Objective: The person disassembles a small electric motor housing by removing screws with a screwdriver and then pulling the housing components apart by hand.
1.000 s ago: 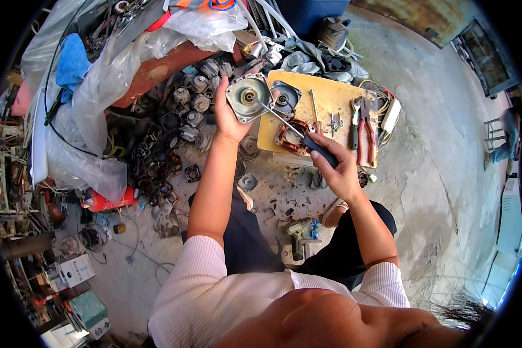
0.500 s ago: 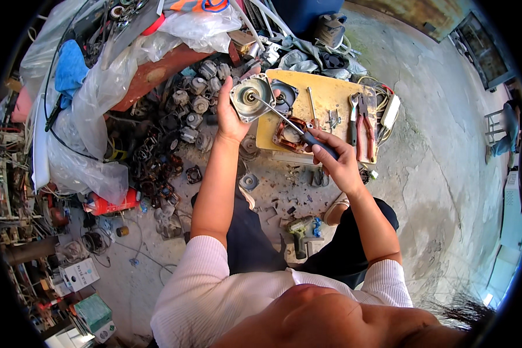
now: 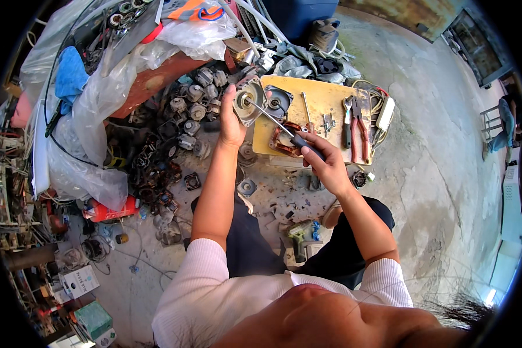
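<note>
My left hand (image 3: 232, 124) grips a square metal motor end cover (image 3: 250, 110) by its edge, with the round hollow side facing me. A screwdriver (image 3: 276, 123) with a dark handle is held in my right hand (image 3: 326, 165); its tip reaches into the hub at the cover's centre. Beneath them is a yellow board-topped stand (image 3: 325, 94). On it lie a second end cover (image 3: 279, 102), a copper-wound stator (image 3: 286, 140), another screwdriver (image 3: 307, 110), several screws (image 3: 328, 123), an adjustable wrench (image 3: 347, 123) and red-handled pliers (image 3: 359, 130).
A heap of old motors (image 3: 192, 104) lies left of the stand. On the floor between my legs is a green cordless drill (image 3: 298, 239). A cable with a white power strip (image 3: 385, 113) runs along the stand's right side. Plastic sheeting (image 3: 84, 148) hangs at left.
The end cover has tilted, turning more edge-on. My right hand and the screwdriver have shifted slightly left and down, the tip still in the hub.
</note>
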